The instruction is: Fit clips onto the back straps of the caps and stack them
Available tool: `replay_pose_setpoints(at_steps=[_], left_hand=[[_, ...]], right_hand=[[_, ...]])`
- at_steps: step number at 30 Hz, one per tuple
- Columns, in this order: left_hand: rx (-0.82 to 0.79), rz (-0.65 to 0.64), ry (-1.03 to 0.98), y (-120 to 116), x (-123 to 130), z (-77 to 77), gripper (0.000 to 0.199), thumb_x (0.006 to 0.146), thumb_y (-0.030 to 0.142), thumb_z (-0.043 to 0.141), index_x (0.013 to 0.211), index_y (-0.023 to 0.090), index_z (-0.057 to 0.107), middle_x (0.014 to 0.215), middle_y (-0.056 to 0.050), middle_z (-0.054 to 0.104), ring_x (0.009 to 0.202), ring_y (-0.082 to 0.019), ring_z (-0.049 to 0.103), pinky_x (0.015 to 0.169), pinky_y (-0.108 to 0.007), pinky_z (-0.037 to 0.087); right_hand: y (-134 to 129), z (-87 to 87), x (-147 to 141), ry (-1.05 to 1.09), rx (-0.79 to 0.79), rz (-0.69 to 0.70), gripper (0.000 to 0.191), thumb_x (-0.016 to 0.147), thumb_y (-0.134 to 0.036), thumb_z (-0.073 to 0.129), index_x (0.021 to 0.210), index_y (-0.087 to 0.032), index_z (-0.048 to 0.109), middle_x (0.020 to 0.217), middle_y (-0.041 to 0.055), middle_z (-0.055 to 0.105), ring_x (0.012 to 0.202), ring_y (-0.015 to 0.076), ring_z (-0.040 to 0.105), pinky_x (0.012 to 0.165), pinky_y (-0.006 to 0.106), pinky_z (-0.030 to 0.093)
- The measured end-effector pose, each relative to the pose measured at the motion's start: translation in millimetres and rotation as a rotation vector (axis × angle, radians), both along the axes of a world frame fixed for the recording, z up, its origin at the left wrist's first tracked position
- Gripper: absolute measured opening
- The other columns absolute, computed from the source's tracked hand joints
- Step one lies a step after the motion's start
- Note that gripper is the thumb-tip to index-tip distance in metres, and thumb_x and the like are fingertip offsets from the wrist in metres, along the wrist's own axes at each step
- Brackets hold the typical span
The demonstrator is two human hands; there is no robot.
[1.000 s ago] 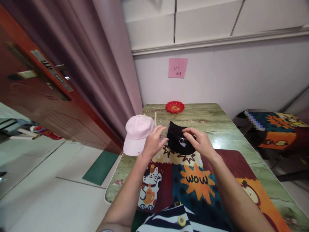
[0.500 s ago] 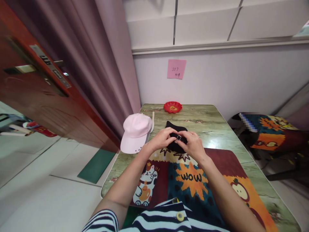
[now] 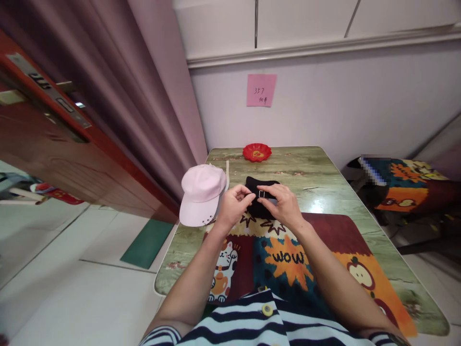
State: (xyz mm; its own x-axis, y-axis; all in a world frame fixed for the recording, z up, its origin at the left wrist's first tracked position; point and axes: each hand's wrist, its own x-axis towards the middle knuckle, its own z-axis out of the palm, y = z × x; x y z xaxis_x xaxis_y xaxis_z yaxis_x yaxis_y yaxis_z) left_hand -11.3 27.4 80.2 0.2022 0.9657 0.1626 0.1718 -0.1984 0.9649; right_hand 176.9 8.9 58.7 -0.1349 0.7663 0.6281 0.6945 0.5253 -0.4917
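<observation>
Nearer the person than the red dish (image 3: 257, 154), a black cap (image 3: 258, 211) is lying partly under both hands, its metal buckle (image 3: 261, 194) showing. The cap is looking light, soft and floppy, likely to be folding under pressure rather than breaking; the small buckle is probably being the stiff, slick part. The strap just beside the buckle is offering the best hold, with fingertips rather than the palm. The right hand (image 3: 284, 204) is pinching there, thumb below and fingers above. The left hand (image 3: 232, 204) is keeping thumb and index finger nearly together; whether they are gripping the strap's tip, I cannot tell. Left of the dish and nearer the person, a pink cap (image 3: 203, 185) is sitting untouched.

Half a second ago the fingertips of both hands were meeting around the buckle; now the left ones are standing slightly apart from the right ones, leaving the buckle more exposed.
</observation>
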Motion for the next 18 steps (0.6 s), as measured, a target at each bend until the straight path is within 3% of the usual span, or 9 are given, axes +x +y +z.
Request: replay_pose_setpoints(at_steps=[2,5,11,18], left_hand=[[-0.235,-0.058,-0.179,-2,5,-2.3,0.032,0.075,0.043,0.079,0.087,0.018,0.064,0.061,0.002,0.064,0.051,-0.012,0.058,0.046,-0.021,0.043],[-0.362,-0.055,-0.322,-2,12,-6.7,0.038,0.069,0.043,0.084,0.087,0.016,0.065,0.063,0.000,0.067,0.051,-0.010,0.058,0.047,-0.020,0.045],[-0.257,0.087,-0.386,-2,19,-13.1,0.028,0.067,0.035,0.083,0.077,0.015,0.066,0.068,0.002,0.066,0.057,-0.009,0.062,0.057,-0.020,0.052],[-0.219,0.137,-0.355,-1,20,-16.7,0.026,0.071,0.033,0.081,0.078,0.017,0.062,0.062,0.002,0.065,0.055,-0.012,0.065,0.058,-0.023,0.055]], right_hand=[[-2,-2.3,-2,0.032,-0.024,-0.007,0.028,0.090,-0.034,0.072,0.117,-0.023,0.073,0.098,0.0057,0.076,0.097,0.0245,0.069,0.092,0.040,0.051],[-3,-3.7,-5,0.023,-0.013,0.009,0.026,0.090,-0.035,0.072,0.113,-0.023,0.073,0.098,0.0052,0.076,0.096,0.0235,0.070,0.094,0.040,0.051],[0,-3.5,-10,-0.157,0.137,-0.009,0.020,0.096,-0.032,0.065,0.111,-0.022,0.072,0.097,0.0063,0.077,0.089,0.0209,0.071,0.108,0.044,0.043],[3,-4.4,-13,-0.319,0.220,-0.052,0.023,0.099,-0.034,0.059,0.110,-0.019,0.072,0.091,0.0072,0.076,0.082,0.0205,0.070,0.112,0.047,0.039]])
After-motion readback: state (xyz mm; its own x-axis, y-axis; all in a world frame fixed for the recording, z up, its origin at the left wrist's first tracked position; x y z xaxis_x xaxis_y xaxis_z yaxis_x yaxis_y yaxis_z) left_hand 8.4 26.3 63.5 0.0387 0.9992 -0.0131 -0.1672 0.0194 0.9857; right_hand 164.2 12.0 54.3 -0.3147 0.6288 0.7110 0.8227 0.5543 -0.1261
